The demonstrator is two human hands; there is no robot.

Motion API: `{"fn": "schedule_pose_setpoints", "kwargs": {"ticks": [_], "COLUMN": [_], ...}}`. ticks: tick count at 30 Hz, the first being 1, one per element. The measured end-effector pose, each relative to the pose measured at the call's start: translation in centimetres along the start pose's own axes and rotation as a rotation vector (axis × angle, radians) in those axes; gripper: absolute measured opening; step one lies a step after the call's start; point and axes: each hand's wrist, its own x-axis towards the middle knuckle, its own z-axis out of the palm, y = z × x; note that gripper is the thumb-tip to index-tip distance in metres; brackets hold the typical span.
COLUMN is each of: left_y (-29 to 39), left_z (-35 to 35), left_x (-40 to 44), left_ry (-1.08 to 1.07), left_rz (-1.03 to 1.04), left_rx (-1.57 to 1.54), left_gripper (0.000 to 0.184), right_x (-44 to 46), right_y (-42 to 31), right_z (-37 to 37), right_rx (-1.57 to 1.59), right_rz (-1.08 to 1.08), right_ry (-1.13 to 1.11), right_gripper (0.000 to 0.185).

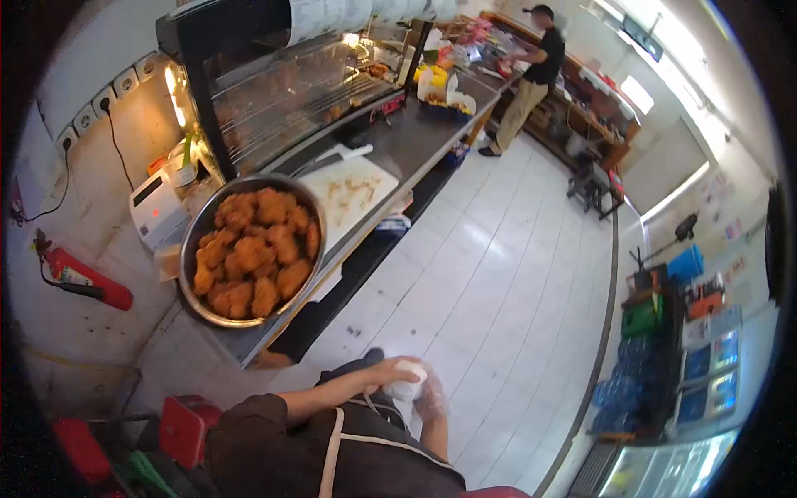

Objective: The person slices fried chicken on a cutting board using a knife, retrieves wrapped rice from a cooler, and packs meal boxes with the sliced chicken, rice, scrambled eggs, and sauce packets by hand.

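In the head view, above the floor (481, 274), the left hand (380, 376) has its fingers curled round a white bundle (404, 385), exact kind unclear. The right hand (431, 397), apparently in a clear plastic glove (435, 408), meets its other side; too blurred to tell whether those fingers grip.

Risk 1: bundle held in mid-air; slick plastic or a loose hold could drop it.

Risk 2: metal bowl (188, 241) at the near end of the surface (432, 116); a bump could tip it or roll off top pieces.

Containers: bowl heaped with fried pieces (253, 253); display case (202, 100) holds some browned food (378, 70); white box (459, 97), contents unclear.
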Motion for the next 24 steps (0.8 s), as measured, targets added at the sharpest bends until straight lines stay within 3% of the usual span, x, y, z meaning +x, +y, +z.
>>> {"fn": "schedule_pose_setpoints", "kwargs": {"ticks": [1,3,5,8,9,12,16,17,18,21,22,24], "left_y": [1.8,5.7,11.8,19.4,19.8,22.6,27.1,29.1,31.3,37.3,39.5,44.2], "left_z": [0.3,1.6,3.2,4.6,4.4,2.3,-2.0,-2.7,-3.6,-6.3,-6.7,-8.0], "left_x": [3.1,8.7,12.0,17.3,20.3,29.8,41.8,43.8,46.0,49.8,50.0,50.5], "left_ry": [-0.007,0.014,0.041,0.236,0.212,0.224,0.373,0.497,0.619,0.644,0.69,0.711], "left_rz": [0.02,0.067,0.013,-0.085,-0.11,0.09,0.059,0.063,0.073,0.232,0.303,0.458], "left_rx": [0.026,0.052,0.025,0.157,0.185,-0.318,-0.427,-0.465,-0.504,-0.516,-0.573,-0.685], "left_gripper": [0.061,0.059,0.05,0.045,0.045,0.044,0.043,0.043,0.043,0.045,0.046,0.047], "right_x": [3.0,7.2,11.9,18.7,20.9,30.9,44.7,48.0,51.6,62.3,67.1,75.5], "right_y": [-1.5,-6.2,-11.4,-17.9,-19.2,-19.2,-22.2,-23.5,-24.9,-31.3,-31.2,-33.4], "right_z": [-1.7,-4.4,-5.5,-6.0,-7.5,-13.6,-21.7,-23.1,-24.8,-26.0,-27.9,-28.6], "right_rx": [0.236,0.161,0.014,0.165,0.206,0.266,0.304,0.299,0.271,0.157,-0.067,-0.309], "right_rz": [0.144,0.182,0.088,0.161,0.192,0.208,0.403,0.455,0.38,0.31,0.117,-0.064], "right_ry": [0.035,0.095,0.029,0.027,0.005,0.096,0.211,0.275,0.151,0.072,-0.012,-0.124], "right_gripper": [0.051,0.051,0.038,0.036,0.035,0.036,0.032,0.032,0.032,0.032,0.036,0.046]}}
